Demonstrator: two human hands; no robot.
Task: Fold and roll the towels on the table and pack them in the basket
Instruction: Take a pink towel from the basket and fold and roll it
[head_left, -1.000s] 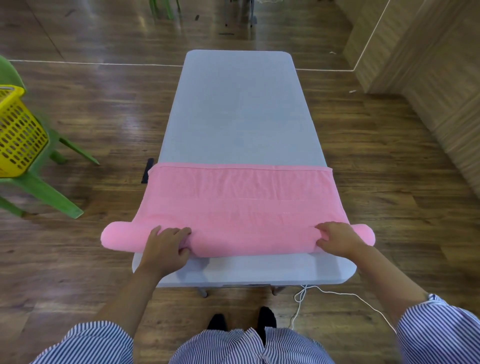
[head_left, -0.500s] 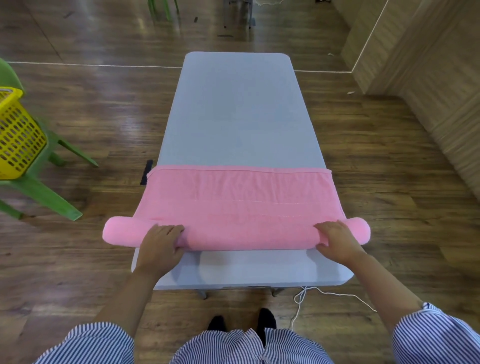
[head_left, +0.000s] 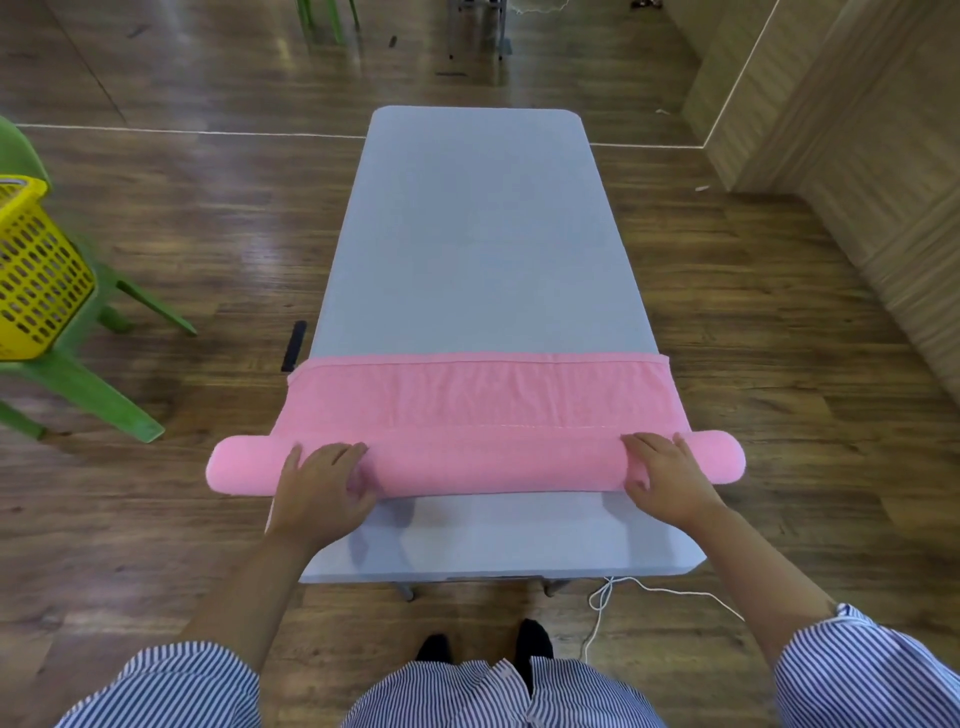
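Rolling a pink terry-cloth towel (head_left: 478, 415) across a long pale grey table (head_left: 478, 234), you stand at the table's near end in the lower half of the frame, both palms down on the thick roll already formed. Your left hand (head_left: 324, 486) lies on the roll left of centre, fingers spread and slightly bent over the top of the cloth, thumb out to the left. Your right hand (head_left: 665, 475) presses on the roll toward the right, fingers straight and close together, pointing up the frame. Neither hand pinches the fabric; both rest flat on it. The roll runs crosswise and overhangs both long edges of the table, its rounded ends jutting past each hand. Beyond it, the flat, unrolled part of the towel lies smooth across the full width of the tabletop, its far hem straight at mid-frame. At the left edge of the frame a yellow perforated plastic basket (head_left: 36, 280) sits on a green plastic chair (head_left: 93, 389), well apart from the table. A thin white cable (head_left: 670, 592) trails over the wooden plank floor (head_left: 208, 208) at lower right, just beyond the table's near corner. Your blue-and-white striped sleeves (head_left: 862, 670) fill the bottom corners.
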